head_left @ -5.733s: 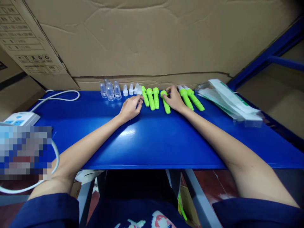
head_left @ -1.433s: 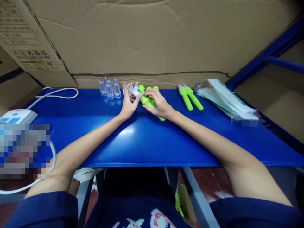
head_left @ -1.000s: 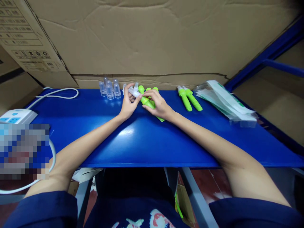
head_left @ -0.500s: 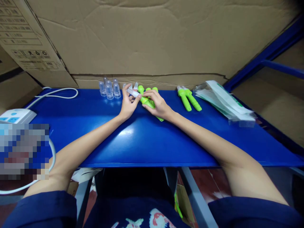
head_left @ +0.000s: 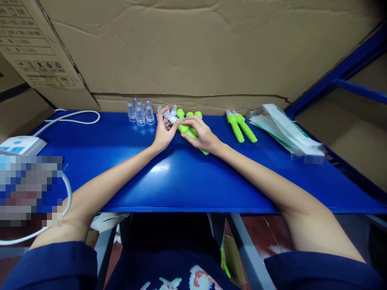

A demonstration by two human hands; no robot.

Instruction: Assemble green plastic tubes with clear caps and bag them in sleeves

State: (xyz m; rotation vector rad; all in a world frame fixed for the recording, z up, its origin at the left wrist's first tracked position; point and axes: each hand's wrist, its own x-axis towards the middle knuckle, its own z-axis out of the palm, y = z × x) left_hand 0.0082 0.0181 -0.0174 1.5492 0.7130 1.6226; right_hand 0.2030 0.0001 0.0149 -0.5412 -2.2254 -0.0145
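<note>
My right hand (head_left: 203,135) is closed round a lime-green tube (head_left: 185,129), its lower end poking out by my wrist. My left hand (head_left: 163,135) pinches a small white nozzle tip (head_left: 170,117) that sits at the tube's upper end. Both hands meet above the blue table (head_left: 187,177) near its back edge. More green tubes (head_left: 196,115) lie just behind my hands. Two green tubes with white tips fitted (head_left: 242,127) lie to the right.
Clear plastic caps (head_left: 140,112) stand in a cluster at the back left, with loose white tips (head_left: 159,109) beside them. Flat plastic bags (head_left: 286,131) are stacked at the right. A white power strip (head_left: 19,145) and cable (head_left: 75,117) sit at the left. Cardboard boxes (head_left: 187,48) wall the back.
Since 5.7 s ago both hands lifted a green tube and a white tip off the table and brought them together. Over the last second they barely move.
</note>
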